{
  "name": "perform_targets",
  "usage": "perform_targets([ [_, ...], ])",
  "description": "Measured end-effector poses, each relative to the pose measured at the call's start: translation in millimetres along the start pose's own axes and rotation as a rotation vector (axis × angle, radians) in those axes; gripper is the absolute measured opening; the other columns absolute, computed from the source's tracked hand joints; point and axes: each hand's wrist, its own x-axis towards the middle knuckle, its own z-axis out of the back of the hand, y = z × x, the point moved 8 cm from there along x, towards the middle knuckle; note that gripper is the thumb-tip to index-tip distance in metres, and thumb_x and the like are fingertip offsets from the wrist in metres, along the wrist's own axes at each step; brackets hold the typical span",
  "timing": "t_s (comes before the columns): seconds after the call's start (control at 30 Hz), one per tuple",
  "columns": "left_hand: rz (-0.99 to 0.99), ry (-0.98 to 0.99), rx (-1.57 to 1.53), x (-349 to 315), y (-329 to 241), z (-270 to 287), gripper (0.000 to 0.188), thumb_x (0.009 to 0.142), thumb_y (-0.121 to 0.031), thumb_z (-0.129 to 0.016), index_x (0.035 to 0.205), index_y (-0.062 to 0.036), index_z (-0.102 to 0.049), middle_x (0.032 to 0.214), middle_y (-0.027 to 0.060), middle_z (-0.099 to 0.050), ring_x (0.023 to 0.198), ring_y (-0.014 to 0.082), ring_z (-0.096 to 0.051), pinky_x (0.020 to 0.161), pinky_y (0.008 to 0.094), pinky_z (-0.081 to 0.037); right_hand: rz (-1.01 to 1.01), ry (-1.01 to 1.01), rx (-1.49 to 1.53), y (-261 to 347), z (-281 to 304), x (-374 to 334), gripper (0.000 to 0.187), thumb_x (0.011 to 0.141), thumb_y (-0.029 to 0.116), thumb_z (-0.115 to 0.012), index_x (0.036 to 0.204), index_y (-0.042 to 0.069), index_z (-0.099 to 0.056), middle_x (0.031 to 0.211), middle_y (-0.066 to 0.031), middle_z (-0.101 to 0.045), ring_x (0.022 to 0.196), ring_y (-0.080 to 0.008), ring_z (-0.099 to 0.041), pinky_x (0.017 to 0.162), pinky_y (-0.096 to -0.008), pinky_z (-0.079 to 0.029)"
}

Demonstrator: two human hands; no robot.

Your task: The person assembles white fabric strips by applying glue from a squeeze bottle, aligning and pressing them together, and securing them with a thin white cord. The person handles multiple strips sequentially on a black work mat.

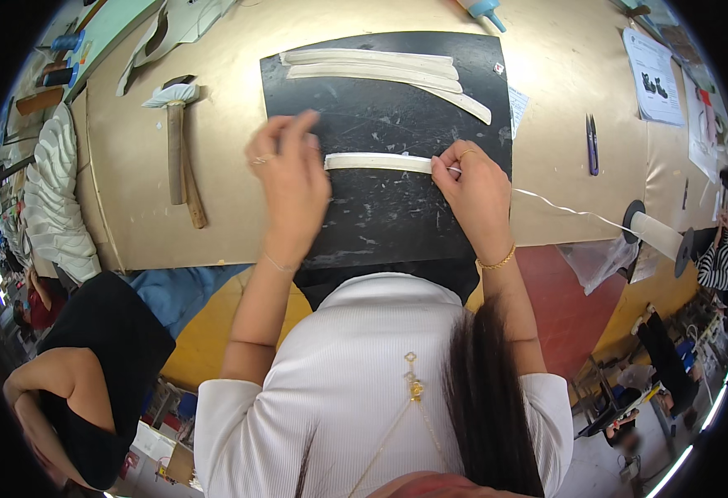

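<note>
A cream strip [381, 162] of leather-like material lies across a black work mat [405, 212]. At its right end my right hand [473, 187] pinches a narrow white tape, thumb and forefinger closed against the strip. From that hand the tape [555, 203] trails right to a spool [659, 235] with dark flanges. Beside the strip's left end, my left hand [288, 178] is lifted off it, its fingers apart and slightly blurred. No object shows in them. Farther back on the mat lie several similar cream strips [372, 65], partly overlapping.
A hammer [176, 153] with a white-wrapped head lies at left, near stacked white pieces [57, 195] and thread spools [58, 76]. Purple-handled thread snips [592, 148] and printed sheets [653, 79] lie at right. A blue-capped bottle [484, 10] is at the back. A person in black [111, 365] is close at left.
</note>
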Motion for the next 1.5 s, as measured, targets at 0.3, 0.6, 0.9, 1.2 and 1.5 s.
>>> perform_targets([
  [0.3, -0.564, 0.262, -0.177, -48, -95, -54, 0.038, 0.077, -0.005, -0.074, 0.113, 0.0000, -0.064, 0.136, 0.0177, -0.058, 0.128, 0.0351, -0.054, 0.108, 0.0471, -0.043, 0.064, 0.005, -0.010, 2, 1, 2, 0.018, 0.087, 0.020, -0.073, 0.081, 0.005, -0.065, 0.081, -0.0080, -0.067, 0.067, -0.0282, -0.067, 0.060, -0.0373, -0.051],
  [0.6, -0.535, 0.259, -0.100, -49, -97, -58, 0.056, 0.078, -0.012, -0.076, 0.130, 0.0004, -0.059, 0.132, 0.0163, -0.060, 0.125, 0.0319, -0.056, 0.108, 0.0466, -0.043, -0.096, 0.068, 0.164, -36, 36, 2, 0.024, 0.089, 0.019, -0.076, 0.083, -0.004, -0.070, 0.069, -0.0097, -0.066, 0.062, -0.0127, -0.059, 0.060, -0.0278, -0.048],
  [0.9, -0.507, 0.260, -0.061, -52, -98, -66, 0.062, 0.080, -0.015, -0.075, 0.137, 0.0000, -0.056, 0.130, 0.0155, -0.057, 0.126, 0.0320, -0.053, 0.109, 0.0469, -0.043, -0.115, -0.004, 0.174, -47, 40, -3, 0.021, 0.088, 0.016, -0.076, 0.081, -0.002, -0.068, 0.070, -0.0127, -0.065, 0.060, -0.0223, -0.061, 0.060, -0.0336, -0.049],
  [1.2, -0.510, 0.259, -0.010, -51, -101, -67, 0.060, 0.081, -0.017, -0.074, 0.136, 0.0007, -0.057, 0.129, 0.0160, -0.057, 0.124, 0.0327, -0.053, 0.110, 0.0469, -0.042, -0.071, -0.040, 0.131, -44, 38, -8, 0.018, 0.088, 0.014, -0.076, 0.081, -0.001, -0.067, 0.073, -0.0117, -0.064, 0.062, -0.0224, -0.061, 0.060, -0.0350, -0.049],
  [1.5, -0.533, 0.246, 0.049, -52, -104, -69, 0.060, 0.080, -0.019, -0.076, 0.135, -0.0048, -0.060, 0.128, 0.0146, -0.056, 0.124, 0.0314, -0.051, 0.108, 0.0463, -0.043, -0.065, -0.048, 0.111, -43, 38, -9, 0.018, 0.087, 0.013, -0.076, 0.081, 0.000, -0.067, 0.074, -0.0113, -0.064, 0.062, -0.0235, -0.061, 0.060, -0.0358, -0.049],
])
